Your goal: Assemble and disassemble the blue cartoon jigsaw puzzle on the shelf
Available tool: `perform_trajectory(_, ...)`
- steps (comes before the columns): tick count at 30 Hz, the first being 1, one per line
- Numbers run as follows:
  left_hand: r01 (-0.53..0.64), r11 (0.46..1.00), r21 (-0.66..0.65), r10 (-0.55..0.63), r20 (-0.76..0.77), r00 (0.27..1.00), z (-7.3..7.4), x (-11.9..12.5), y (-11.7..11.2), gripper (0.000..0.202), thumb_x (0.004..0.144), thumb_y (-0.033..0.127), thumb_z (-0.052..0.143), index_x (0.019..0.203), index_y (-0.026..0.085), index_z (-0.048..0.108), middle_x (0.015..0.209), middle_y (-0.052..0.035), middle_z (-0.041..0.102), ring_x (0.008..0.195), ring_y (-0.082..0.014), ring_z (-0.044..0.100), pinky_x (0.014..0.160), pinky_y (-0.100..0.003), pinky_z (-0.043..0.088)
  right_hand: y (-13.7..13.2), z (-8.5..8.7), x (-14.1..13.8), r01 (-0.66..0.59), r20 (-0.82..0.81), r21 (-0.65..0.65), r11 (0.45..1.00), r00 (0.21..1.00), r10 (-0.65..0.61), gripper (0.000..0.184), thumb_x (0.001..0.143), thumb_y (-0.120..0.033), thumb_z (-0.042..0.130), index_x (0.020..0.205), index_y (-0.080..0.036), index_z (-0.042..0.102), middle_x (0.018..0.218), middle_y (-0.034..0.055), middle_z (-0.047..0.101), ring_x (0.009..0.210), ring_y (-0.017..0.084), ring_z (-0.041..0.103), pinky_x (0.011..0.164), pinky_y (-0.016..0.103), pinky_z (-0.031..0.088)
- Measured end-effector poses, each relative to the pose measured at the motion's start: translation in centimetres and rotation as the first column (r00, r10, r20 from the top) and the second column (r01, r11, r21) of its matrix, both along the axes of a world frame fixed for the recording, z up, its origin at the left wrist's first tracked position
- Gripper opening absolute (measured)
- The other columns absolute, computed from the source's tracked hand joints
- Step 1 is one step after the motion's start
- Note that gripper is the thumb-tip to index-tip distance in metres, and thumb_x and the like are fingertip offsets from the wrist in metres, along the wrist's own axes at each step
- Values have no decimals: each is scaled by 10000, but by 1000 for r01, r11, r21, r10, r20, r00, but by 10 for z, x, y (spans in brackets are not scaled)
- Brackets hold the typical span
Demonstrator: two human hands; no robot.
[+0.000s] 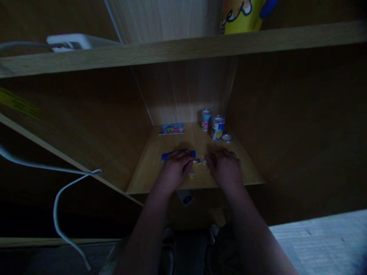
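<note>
My left hand [177, 165] is over the front part of the low wooden shelf, thumb and finger pinched on a small yellowish piece, perhaps a puzzle piece. Partly under that hand lies a flat blue picture strip [166, 156]. To its right my right hand [225, 165] is closed, fingertips down beside several small loose pieces [204, 162]; whether it holds one I cannot make out. Another small yellow piece [191, 174] lies just below the left fingers. The poor light hides details of the pieces.
Behind the hands are a flat colourful picture [172, 128], a small printed can [206, 120], a second can [218, 128] and a round lid [226, 138]. An upper shelf [172, 54] crosses above. A white cable [57, 206] hangs at left.
</note>
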State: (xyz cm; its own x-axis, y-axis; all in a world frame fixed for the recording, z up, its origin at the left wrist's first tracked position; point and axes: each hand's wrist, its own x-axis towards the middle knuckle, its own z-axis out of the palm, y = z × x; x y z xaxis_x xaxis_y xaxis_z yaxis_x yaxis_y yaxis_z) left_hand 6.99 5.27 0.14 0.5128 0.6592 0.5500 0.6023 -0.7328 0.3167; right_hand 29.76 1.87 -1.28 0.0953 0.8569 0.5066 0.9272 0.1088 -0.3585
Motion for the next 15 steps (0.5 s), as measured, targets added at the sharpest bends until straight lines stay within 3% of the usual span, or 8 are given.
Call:
perform_trajectory(7, 49, 999, 22, -49, -12, 999, 5, 0, -3, 127, 1052, 198, 678, 1116, 242, 778, 1106, -77, 803, 1046, -258, 739, 959, -468, 589, 2, -1, -2, -8, 26, -9, 1000, 1000, 8, 154, 1029, -393, 742, 1019, -241, 765, 1058, 151, 760, 982, 306, 665, 810, 411, 503)
perform_trajectory(15, 42, 999, 4, -41, -33, 999, 3, 2, -1, 116, 1061, 239, 684, 1108, 240, 789, 1123, -78, 798, 1067, -263, 730, 983, -467, 590, 7, -1, 4, -117, -180, -62, 991, 978, 105, 45, 1008, -207, 715, 984, -237, 737, 988, 73, 783, 955, 275, 690, 860, 384, 491)
